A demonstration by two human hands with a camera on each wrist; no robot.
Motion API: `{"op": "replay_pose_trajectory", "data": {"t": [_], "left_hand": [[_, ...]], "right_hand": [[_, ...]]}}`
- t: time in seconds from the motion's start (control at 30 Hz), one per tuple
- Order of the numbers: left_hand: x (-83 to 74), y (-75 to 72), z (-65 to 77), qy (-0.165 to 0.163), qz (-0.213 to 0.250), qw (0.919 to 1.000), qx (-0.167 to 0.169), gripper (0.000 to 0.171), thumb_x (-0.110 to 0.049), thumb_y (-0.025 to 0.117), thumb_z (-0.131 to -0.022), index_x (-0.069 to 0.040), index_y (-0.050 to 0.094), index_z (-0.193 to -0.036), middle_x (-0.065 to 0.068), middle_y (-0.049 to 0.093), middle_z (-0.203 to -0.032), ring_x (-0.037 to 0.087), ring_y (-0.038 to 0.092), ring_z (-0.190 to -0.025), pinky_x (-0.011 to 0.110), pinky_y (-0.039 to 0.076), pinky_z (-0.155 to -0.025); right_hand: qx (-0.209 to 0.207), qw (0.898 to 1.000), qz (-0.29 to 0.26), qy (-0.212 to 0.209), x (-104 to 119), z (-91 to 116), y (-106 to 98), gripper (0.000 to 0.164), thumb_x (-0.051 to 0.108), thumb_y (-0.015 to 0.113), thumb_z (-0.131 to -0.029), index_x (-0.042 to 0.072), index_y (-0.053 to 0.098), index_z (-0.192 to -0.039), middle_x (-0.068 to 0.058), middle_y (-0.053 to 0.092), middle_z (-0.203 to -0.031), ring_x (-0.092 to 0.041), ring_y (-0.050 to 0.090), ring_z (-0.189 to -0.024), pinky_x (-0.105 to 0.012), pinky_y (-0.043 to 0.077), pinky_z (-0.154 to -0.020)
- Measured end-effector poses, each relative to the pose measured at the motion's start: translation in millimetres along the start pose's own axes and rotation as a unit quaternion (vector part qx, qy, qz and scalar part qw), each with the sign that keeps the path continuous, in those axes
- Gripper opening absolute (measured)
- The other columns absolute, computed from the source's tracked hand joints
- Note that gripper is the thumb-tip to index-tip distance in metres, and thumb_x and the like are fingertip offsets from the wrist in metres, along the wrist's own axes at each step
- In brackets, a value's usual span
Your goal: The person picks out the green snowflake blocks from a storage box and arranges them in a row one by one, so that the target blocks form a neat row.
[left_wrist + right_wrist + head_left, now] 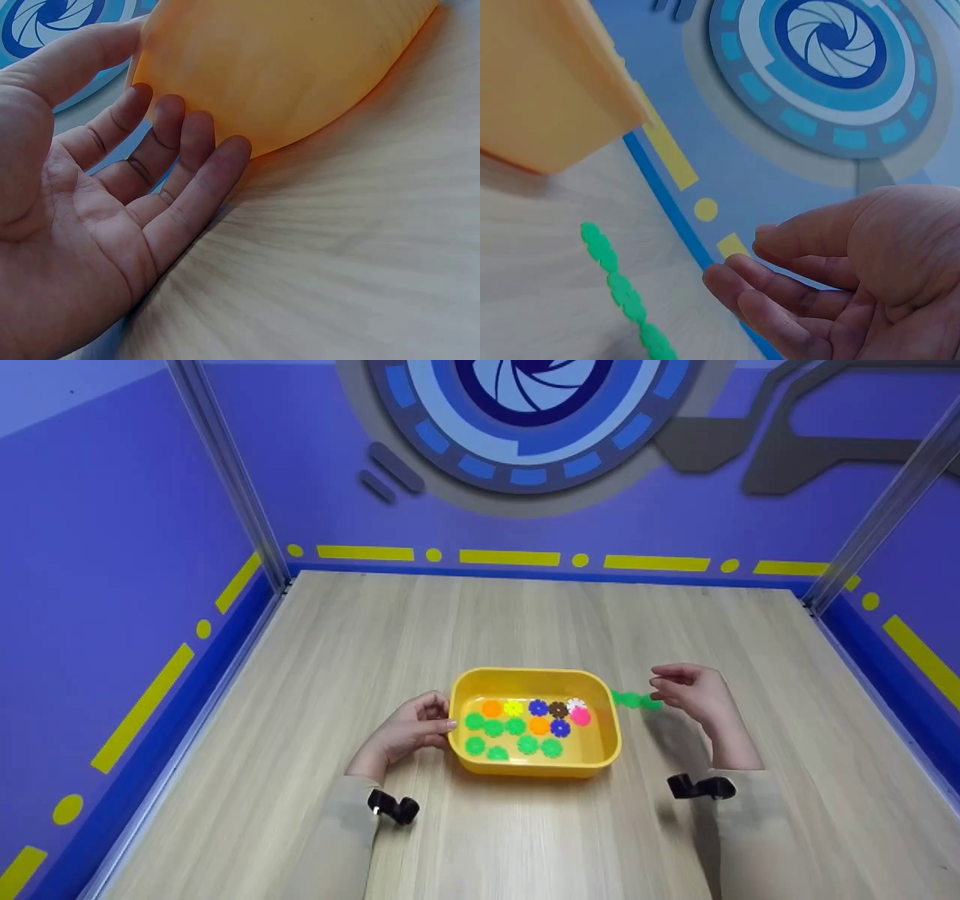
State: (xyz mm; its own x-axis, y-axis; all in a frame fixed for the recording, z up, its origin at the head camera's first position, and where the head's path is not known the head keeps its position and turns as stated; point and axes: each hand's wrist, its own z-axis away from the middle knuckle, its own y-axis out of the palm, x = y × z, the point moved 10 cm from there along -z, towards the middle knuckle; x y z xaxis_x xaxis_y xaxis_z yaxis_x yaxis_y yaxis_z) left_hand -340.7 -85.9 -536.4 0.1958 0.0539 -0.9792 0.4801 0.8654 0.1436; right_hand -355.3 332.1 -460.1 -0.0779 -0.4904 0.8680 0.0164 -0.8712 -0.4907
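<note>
A yellow plastic bin (536, 770) stands on the table with several flower-shaped interlocking discs (493, 727) inside: green, orange, yellow, blue, brown, white and pink. My left hand (409, 729) holds the bin's left end, thumb at the rim and fingertips against the outer wall (262, 67). To the right of the bin, a short chain of joined green discs (631, 700) lies on the table; the right wrist view shows the green chain (626, 296) apart from the fingers. Above its right end hovers my right hand (694, 694), fingers loosely bent, holding nothing.
The wood-grain table (450, 622) is closed in by blue-purple panels (300, 472) at the back and both sides. Metal posts (232, 472) stand at the back corners. A black wrist mount (701, 787) sits on each sleeve.
</note>
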Motion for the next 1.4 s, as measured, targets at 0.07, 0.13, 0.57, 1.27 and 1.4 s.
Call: {"op": "replay_pose_trajectory", "data": {"t": [0.07,0.13,0.57,1.27,1.4], "left_hand": [[-0.2,0.0,0.0,0.000,0.000,1.0000,0.000,0.023,-0.005,0.069,-0.094,-0.010,0.051,-0.107,0.003,0.059,-0.099,0.016,0.068,-0.088,0.031,0.063,-0.076],[-0.4,-0.1,0.2,0.000,0.000,1.0000,-0.001,0.023,-0.005,0.069,-0.094,-0.010,0.051,-0.107,0.003,0.060,-0.098,0.016,0.068,-0.087,0.031,0.063,-0.076],[-1.5,-0.8,0.8,0.000,-0.007,1.0000,-0.006,0.023,-0.006,0.070,-0.094,-0.009,0.051,-0.107,0.002,0.059,-0.098,0.015,0.067,-0.087,0.030,0.063,-0.076],[0.0,-0.4,0.1,-0.001,-0.002,1.0000,-0.004,0.023,-0.006,0.070,-0.094,-0.009,0.051,-0.108,0.001,0.057,-0.099,0.015,0.067,-0.087,0.028,0.062,-0.075],[0.2,-0.5,0.3,-0.001,-0.002,1.0000,-0.004,0.023,-0.006,0.070,-0.094,-0.009,0.051,-0.107,0.002,0.057,-0.099,0.015,0.067,-0.087,0.029,0.062,-0.075]], "right_hand": [[0.004,1.000,-0.003,-0.007,6,2,1,0.049,0.022,0.067,-0.100,-0.007,0.057,-0.138,-0.019,0.071,-0.123,0.001,0.073,-0.085,-0.012,0.057,-0.080],[0.008,1.000,-0.005,-0.015,12,4,3,0.048,0.022,0.067,-0.100,-0.006,0.057,-0.138,-0.020,0.071,-0.122,0.000,0.073,-0.085,-0.013,0.058,-0.082],[0.035,0.998,-0.006,-0.050,44,16,21,0.050,0.024,0.070,-0.098,-0.004,0.059,-0.138,-0.022,0.070,-0.123,-0.005,0.075,-0.087,-0.018,0.060,-0.080],[0.113,0.992,0.011,-0.053,65,17,73,0.039,0.012,0.071,-0.095,-0.003,0.064,-0.131,-0.025,0.070,-0.122,-0.019,0.071,-0.095,-0.030,0.063,-0.087],[0.138,0.988,0.023,-0.057,68,17,87,0.041,0.015,0.075,-0.093,-0.002,0.065,-0.129,-0.020,0.073,-0.119,-0.018,0.070,-0.096,-0.024,0.061,-0.085]]}}
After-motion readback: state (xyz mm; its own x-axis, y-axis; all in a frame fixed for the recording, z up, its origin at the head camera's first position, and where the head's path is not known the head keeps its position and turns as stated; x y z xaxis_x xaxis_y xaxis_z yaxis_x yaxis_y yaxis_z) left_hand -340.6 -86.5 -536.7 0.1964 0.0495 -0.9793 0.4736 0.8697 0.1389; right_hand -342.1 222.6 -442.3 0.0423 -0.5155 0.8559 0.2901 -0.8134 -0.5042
